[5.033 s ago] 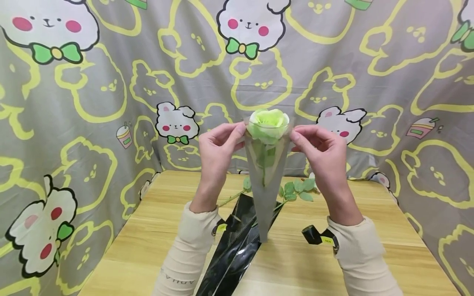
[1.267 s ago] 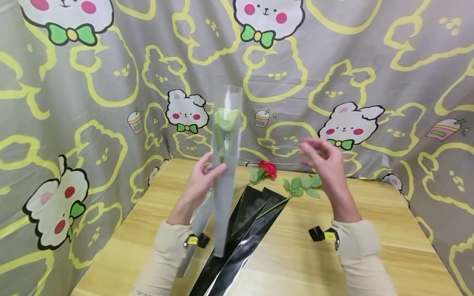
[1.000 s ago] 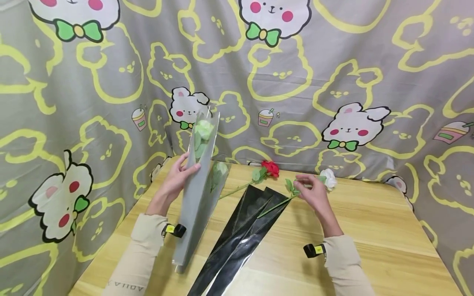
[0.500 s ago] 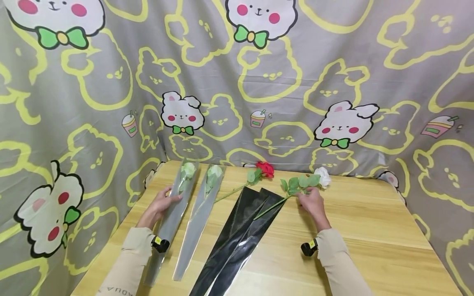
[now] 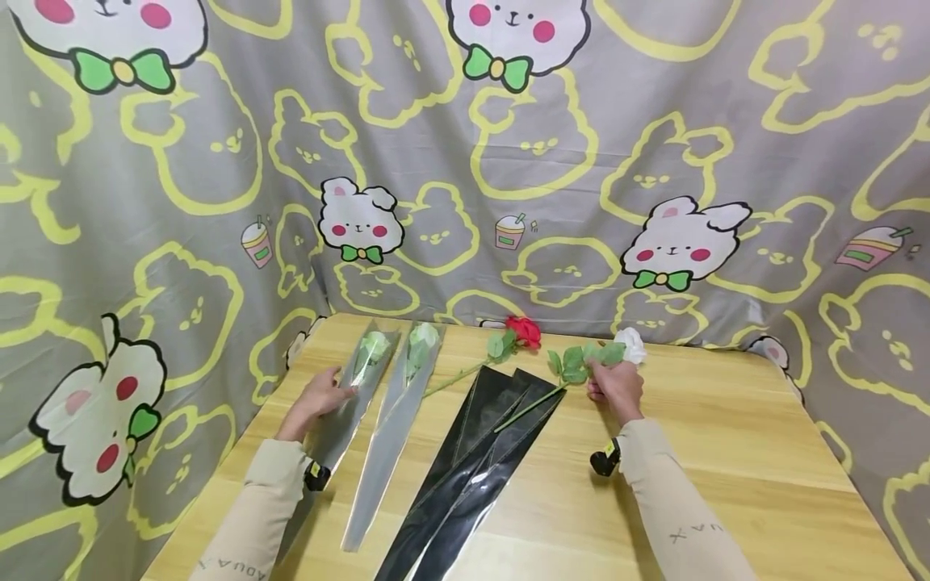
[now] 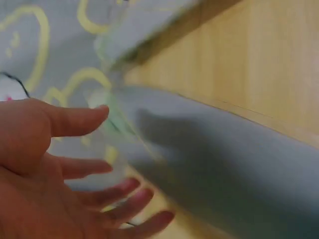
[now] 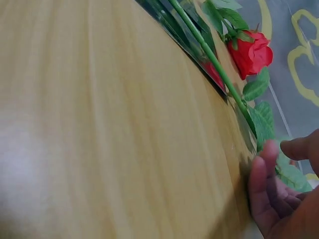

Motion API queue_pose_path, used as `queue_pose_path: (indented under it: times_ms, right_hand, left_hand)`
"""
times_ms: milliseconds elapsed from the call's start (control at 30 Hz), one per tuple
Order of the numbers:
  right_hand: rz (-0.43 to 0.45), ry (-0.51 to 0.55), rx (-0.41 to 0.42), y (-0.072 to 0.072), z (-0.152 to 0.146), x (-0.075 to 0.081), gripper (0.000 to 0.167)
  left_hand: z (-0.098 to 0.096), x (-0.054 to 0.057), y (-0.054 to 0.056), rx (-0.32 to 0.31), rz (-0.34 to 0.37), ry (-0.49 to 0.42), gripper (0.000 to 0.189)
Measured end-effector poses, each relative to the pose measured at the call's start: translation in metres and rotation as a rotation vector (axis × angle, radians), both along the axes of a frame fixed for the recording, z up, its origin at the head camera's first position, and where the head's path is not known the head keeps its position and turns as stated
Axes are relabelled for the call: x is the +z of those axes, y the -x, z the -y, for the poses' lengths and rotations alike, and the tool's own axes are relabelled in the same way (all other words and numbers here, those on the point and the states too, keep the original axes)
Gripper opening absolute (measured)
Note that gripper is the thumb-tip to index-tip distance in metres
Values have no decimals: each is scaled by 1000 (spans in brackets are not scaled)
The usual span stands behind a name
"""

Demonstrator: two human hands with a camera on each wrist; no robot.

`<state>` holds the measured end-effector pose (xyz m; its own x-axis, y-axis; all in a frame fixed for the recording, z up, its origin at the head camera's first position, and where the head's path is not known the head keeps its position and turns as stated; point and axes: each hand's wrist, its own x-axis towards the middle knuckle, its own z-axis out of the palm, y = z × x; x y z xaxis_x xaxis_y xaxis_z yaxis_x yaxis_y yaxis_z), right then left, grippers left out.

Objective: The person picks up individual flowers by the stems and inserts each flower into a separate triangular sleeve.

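My left hand (image 5: 320, 395) is at the left clear-fronted grey flower sleeve (image 5: 345, 425), which holds a pale green rose (image 5: 374, 345). In the left wrist view its fingers are spread and the thumb stands off, with nothing between them. My right hand (image 5: 616, 386) is at the leafy stem of a white rose (image 5: 630, 345). Seen from the right wrist, its bent fingers lie right at the green leaves (image 7: 263, 122), with a small gap to the thumb. The white rose's bare stem (image 5: 529, 406) lies across a black flower sleeve.
A second grey sleeve (image 5: 388, 452) with a pale green rose (image 5: 423, 335) lies beside the first. A red rose (image 5: 523, 332) lies at the back of the wooden table (image 5: 712, 484). Two black sleeves (image 5: 465, 460) overlap in the middle. A patterned curtain (image 5: 429, 145) surrounds the table.
Both hands held up a sleeve with a pale green rose; the left hand then laid it on the table at left and let go. The right hand moved down to the white rose.
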<state>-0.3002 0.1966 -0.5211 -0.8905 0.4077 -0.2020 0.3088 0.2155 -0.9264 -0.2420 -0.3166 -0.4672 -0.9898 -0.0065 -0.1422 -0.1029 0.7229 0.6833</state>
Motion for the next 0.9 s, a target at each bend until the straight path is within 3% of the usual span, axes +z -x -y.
queue_pose_path:
  times_ms: [67, 167, 233, 333, 467, 600, 733, 900]
  right_hand:
    - [8, -53, 13, 3, 0, 0, 36]
    - [32, -141, 37, 6, 0, 1, 36]
    - [50, -186, 54, 7, 1, 2, 35]
    - [80, -226, 64, 8, 2, 2, 30]
    - [74, -265, 63, 6, 1, 1, 25]
    - [46, -300, 63, -1, -2, -1, 28]
    - [20, -270, 62, -8, -6, -3, 28]
    - [-9, -304, 83, -13, -11, 1, 33]
  left_hand:
    - [-11, 11, -3, -39, -77, 103, 69]
    - [-39, 24, -8, -110, -199, 150, 59]
    - [-62, 29, -13, -158, -224, 129, 53]
    - [-101, 29, -19, -210, -187, 66, 45]
    - [-151, 14, -18, -220, -128, 64, 41]
    - [-190, -8, -12, -169, -128, 236, 36]
    - [-212, -25, -9, -87, -117, 370, 47]
    - [-224, -34, -6, -11, -103, 389, 53]
